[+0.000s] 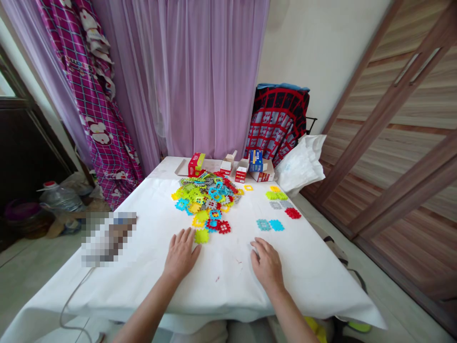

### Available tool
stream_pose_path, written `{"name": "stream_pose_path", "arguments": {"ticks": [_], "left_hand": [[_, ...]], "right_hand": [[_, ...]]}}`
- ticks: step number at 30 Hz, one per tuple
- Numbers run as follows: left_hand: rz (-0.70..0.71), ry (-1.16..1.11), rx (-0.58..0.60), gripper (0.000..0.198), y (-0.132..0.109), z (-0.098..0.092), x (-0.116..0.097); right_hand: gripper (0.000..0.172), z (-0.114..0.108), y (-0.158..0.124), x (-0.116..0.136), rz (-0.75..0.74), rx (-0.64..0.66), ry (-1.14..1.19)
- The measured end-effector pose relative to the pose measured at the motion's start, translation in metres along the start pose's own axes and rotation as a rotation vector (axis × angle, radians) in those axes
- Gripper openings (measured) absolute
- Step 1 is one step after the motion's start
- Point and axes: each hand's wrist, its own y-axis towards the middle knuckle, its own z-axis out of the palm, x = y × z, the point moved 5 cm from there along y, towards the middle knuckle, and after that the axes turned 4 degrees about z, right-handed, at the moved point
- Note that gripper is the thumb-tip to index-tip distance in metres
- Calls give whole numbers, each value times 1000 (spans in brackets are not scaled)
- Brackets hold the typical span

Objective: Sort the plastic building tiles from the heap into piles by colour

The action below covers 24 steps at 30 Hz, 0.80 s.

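Hands apart (left one flatter)

Colour everywhere on this white tablecloth! The heaped pile of tiles flashes lime green, yellow, sky blue, red and grey. Over on the right, lime tiles, a red tile, and nearer, a teal tile beside a bright blue tile. At the far edge, a red-and-lime box left, a blue box right. Behind them, plain lilac curtains; far left, magenta cloth with grid lines and white cartoon figures; far right, a red-gridded cover over dark and pale patches; and brown wood-grain doors!
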Motion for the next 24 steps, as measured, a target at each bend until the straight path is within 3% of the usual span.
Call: {"name": "stream_pose_path", "arguments": {"ticks": [11, 16, 24], "left_hand": [[73, -2, -73, 57, 28, 10, 4], [76, 11, -77, 56, 28, 12, 5], [80, -6, -72, 56, 26, 9, 1]], "right_hand": [[31, 63, 97, 67, -141, -23, 311], [38, 78, 106, 76, -188, 71, 281], [36, 84, 109, 76, -158, 229, 223]]}}
